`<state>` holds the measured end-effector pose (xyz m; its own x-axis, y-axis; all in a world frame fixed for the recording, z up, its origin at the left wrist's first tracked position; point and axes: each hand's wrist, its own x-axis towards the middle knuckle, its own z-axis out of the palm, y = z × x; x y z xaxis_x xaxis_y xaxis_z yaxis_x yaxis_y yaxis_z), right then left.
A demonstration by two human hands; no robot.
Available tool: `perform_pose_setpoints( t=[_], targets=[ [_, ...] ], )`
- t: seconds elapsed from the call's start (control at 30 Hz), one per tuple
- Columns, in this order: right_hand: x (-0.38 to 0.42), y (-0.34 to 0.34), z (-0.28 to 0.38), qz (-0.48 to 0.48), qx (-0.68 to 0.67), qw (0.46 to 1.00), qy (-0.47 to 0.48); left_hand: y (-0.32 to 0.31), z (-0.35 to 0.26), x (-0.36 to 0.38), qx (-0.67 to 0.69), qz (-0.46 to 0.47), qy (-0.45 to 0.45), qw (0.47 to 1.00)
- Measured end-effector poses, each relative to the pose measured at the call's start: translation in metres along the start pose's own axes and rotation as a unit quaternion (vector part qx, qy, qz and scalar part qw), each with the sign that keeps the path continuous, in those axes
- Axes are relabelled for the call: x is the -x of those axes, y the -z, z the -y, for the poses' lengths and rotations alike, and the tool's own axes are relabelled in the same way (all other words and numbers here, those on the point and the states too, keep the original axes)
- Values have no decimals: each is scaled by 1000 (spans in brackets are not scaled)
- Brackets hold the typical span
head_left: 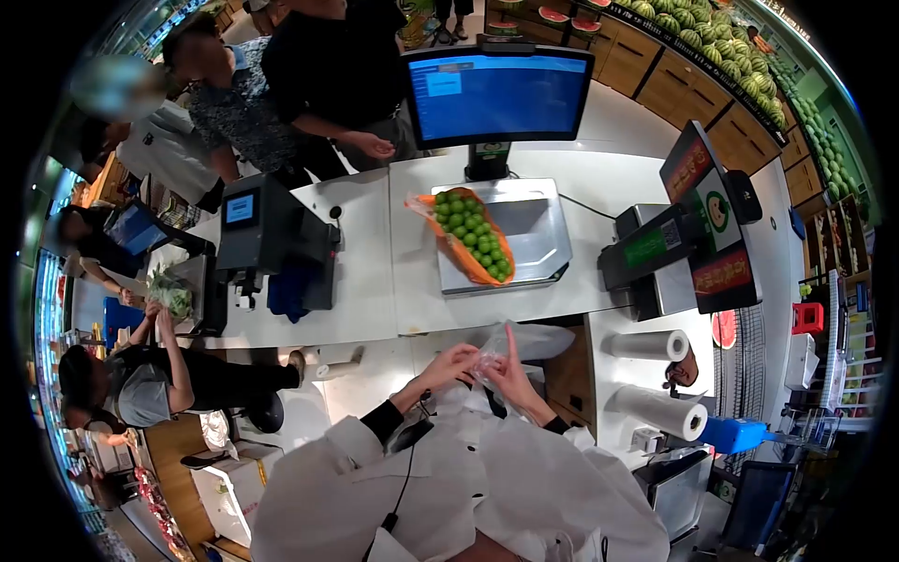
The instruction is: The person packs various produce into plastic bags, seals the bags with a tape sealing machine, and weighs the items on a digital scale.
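Note:
Close in front of my chest, both hands are on a clear plastic bag (538, 343). My left hand (449, 366) pinches the bag's edge with its fingertips. The index finger of my right hand (510, 377) points up while the other fingers close on the crumpled part of the bag. Beyond them, on the counter, an orange bag (456, 245) of small round green fruits (468, 229) lies on the metal plate of a weighing scale (538, 234). Neither hand touches the fruit.
A monitor (499, 94) stands behind the scale, with a printer-like machine (272, 234) to the left. Two plastic rolls (646, 346) lie at right beside a sign stand (716, 215). People (337, 84) stand across the counter (365, 281); a co-worker (178, 375) handles leafy greens at left.

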<state>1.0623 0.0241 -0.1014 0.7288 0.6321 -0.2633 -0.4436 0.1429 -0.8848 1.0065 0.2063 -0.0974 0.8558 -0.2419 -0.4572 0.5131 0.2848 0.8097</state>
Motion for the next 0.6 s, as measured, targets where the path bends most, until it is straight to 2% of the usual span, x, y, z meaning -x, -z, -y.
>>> perform_pose_setpoints(
  t=[0.03, 0.07, 0.1, 0.13, 0.17, 0.2, 0.23, 0.3, 0.37, 0.43, 0.47, 0.53, 0.6],
  targets=[
    [-4, -17, 4, 19, 50, 999, 5, 7, 0, 13, 11, -57, -23, 998],
    [-6, -32, 7, 38, 101, 994, 10, 16, 6, 22, 13, -61, -24, 998],
    [-6, -47, 8, 8, 120, 992, 26, 23, 11, 29, 31, -102, -52, 993],
    [-6, -59, 2, 9, 120, 993, 22, 29, 17, 37, 48, -142, -78, 986],
    [-4, -67, -5, -46, 68, 996, 26, 30, 24, 41, 64, -183, -127, 973],
    [-4, -72, -10, -102, 16, 994, 31, 26, 22, 45, 66, -182, -125, 973],
    [-9, -62, -9, -8, 66, 995, -78, 24, 17, 47, 7, -217, -146, 965],
    [-3, -76, -3, -42, 49, 995, -76, 20, 11, 46, -100, -283, -195, 934],
    [-3, -79, -1, -77, 33, 994, -73, 16, 3, 46, -98, -268, -186, 940],
    [-8, -70, -4, -86, 229, 969, -27, 17, -1, 41, -97, -257, -176, 945],
    [-11, -63, -4, -88, 228, 969, -30, 21, 4, 34, -114, -261, -187, 940],
    [-15, -61, 11, -111, 311, 944, 12, 23, 2, 32, -130, -263, -185, 938],
    [-21, -56, 19, -110, 295, 949, 11, 23, -14, 28, -118, -236, -190, 946]
  ],
)
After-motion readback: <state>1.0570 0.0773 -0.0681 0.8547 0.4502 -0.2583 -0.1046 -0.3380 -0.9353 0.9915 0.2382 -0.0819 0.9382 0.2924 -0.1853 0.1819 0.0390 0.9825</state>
